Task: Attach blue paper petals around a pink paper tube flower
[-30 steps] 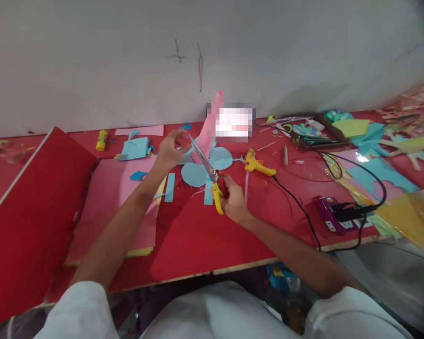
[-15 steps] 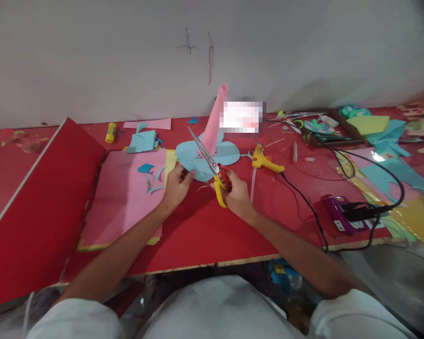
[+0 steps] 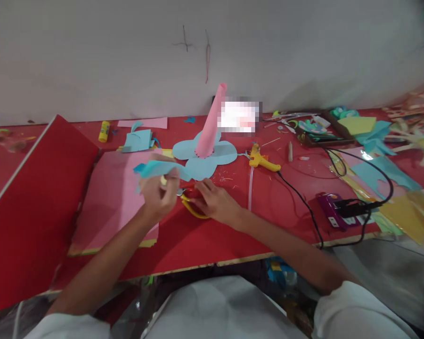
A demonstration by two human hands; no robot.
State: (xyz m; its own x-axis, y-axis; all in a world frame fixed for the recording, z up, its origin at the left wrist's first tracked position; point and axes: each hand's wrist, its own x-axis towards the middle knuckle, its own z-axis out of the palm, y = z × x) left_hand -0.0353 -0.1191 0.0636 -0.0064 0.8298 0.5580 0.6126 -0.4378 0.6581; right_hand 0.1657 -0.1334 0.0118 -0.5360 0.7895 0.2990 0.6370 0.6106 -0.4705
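Note:
My left hand (image 3: 159, 192) is raised over the stack of pink sheets (image 3: 109, 207), fingers closed on a curved blue paper piece (image 3: 162, 167) that is smeared by motion. Low over the red table, my right hand (image 3: 217, 201) has its fingers at the handles of the scissors (image 3: 194, 212), which are yellow and red. The scissors point left, and their blades are mostly hidden behind my left hand. Just beyond both hands, a pink paper cone (image 3: 211, 125) stands on a blue petal-shaped paper base (image 3: 203, 168).
A yellow glue gun (image 3: 263, 160) with a black cord lies right of the base. Farther right are a purple box (image 3: 335, 212) with plugs and a tray (image 3: 339, 127) of scraps. A red folder cover (image 3: 31, 207) stands tilted at left, near a glue stick (image 3: 104, 132).
The scissors have swung from pointing up over the blue base to lying low and pointing left. My left hand has moved left, off the base, and lifted a blue paper piece.

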